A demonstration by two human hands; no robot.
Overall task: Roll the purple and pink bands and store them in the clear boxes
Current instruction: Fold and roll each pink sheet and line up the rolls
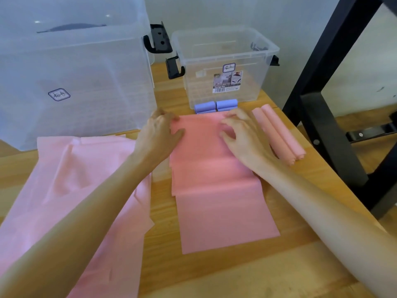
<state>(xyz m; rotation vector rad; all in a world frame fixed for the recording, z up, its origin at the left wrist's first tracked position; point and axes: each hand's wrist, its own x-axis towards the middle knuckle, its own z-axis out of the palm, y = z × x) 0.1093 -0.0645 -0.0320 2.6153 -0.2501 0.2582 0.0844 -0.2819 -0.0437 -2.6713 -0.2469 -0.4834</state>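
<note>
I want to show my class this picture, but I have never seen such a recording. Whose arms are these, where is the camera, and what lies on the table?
There is no machine here: a person wears a camera on the head, so it looks forward and down at their own two arms. The left hand and right hand rest on the far end of a flat pink band, fingers curled at its edge, apparently to begin rolling it. On the wooden table also lie loose pink bands at the left, two pink rolls at the right, and purple rolls in front of the small clear box. A large clear box stands at the left.
</note>
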